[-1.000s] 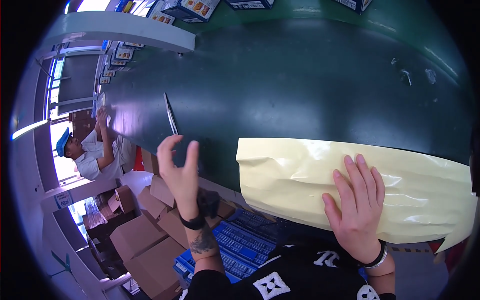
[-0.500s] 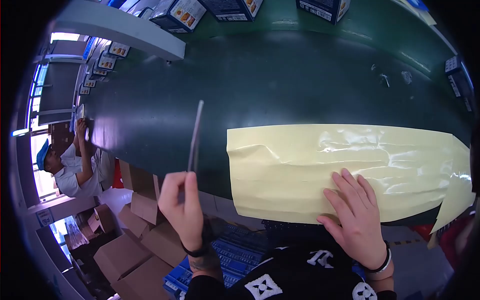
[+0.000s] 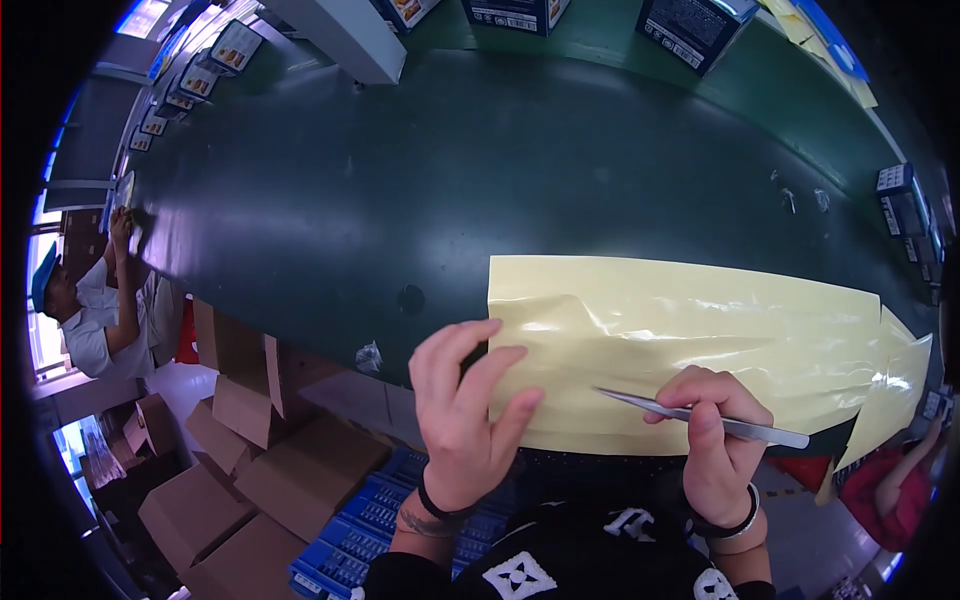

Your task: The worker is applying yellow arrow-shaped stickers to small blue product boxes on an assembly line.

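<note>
A large pale-yellow glossy sheet [image 3: 690, 325], creased in places, lies along the near edge of the dark green table, with a torn or folded corner at its right end. Slim metal tweezers [image 3: 767, 432] are held between the thumb and fingers of my right hand [image 3: 722, 455], their pointed tip toward the left, over the sheet's near part. My left hand [image 3: 462, 425] is at the sheet's left end, thumb and fingers spread and curved, nothing seen in it. Whether its fingertips touch the sheet, I cannot tell.
Dark blue printed boxes [image 3: 690, 30] stand along the far side of the table [image 3: 400, 170]. A bit of clear plastic [image 3: 369, 357] lies at its near-left edge. Below are open cardboard boxes [image 3: 300, 480] and blue crates [image 3: 365, 520]. A person in a blue cap [image 3: 45, 278] works at far left.
The tweezers have passed from my left hand to my right. My right hand has lifted off the sheet, and my left has moved right to the sheet's left end and opened.
</note>
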